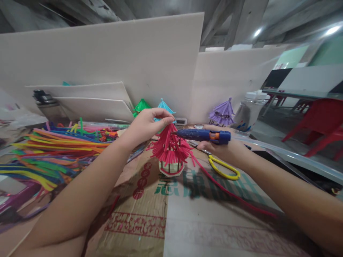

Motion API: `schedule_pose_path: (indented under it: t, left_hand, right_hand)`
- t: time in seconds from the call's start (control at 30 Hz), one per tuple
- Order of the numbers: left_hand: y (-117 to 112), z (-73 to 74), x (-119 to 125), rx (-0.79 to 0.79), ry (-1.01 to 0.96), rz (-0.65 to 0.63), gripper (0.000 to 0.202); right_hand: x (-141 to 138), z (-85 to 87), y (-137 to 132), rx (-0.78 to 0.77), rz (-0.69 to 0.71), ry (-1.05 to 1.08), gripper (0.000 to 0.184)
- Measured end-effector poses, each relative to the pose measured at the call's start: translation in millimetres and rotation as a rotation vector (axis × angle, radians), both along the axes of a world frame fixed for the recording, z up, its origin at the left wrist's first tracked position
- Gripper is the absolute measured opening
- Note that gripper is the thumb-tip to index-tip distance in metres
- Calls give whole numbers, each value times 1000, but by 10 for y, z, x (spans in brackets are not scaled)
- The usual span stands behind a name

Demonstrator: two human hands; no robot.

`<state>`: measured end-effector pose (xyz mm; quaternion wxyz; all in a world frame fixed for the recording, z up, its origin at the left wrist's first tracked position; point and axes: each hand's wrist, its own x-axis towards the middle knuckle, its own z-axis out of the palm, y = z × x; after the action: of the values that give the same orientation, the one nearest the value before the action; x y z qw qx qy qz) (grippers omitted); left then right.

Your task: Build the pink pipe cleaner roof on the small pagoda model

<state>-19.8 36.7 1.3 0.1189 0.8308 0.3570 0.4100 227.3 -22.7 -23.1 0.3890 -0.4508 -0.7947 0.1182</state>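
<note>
A small pavilion model [173, 150] stands upright on the cardboard, its two-tiered roof covered in red pipe cleaners above a pale base. My left hand [148, 125] is closed, thumb and fingertips pinching the roof's peak. In my right hand [219, 148] is a blue hot glue gun [203, 135], lying sideways with its nozzle at the upper roof's right side. Most of that hand's fingers are hidden behind the gun. Below it lie scissors with a yellow handle [225, 169]. A long red pipe cleaner [222, 187] trails from the model toward the lower right.
Many coloured pipe cleaners [64, 142] are heaped on the left. Behind stand green [142, 106], light blue [165, 105] and purple pavilion models [222, 113]. A clear bottle [248, 112] is at the right, a dark-lidded bottle [48, 107] at the left. White boards [107, 64] rise at the back.
</note>
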Motion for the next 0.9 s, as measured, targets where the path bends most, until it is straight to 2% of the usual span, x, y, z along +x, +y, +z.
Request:
schedule_pose_path:
  t: [0.23,0.6,0.9]
  left_hand:
    - [-29,14,8,-3,7,-2,31]
    - [-30,28,-5,20,19,2,31]
    - [-19,16,-19,-52,-8,40,32]
  right_hand:
    - [21,-21,14,-44,-20,53,43]
    - [3,6,-22,-35,-26,98,43]
    - [63,-18,-18,37,4,94,60]
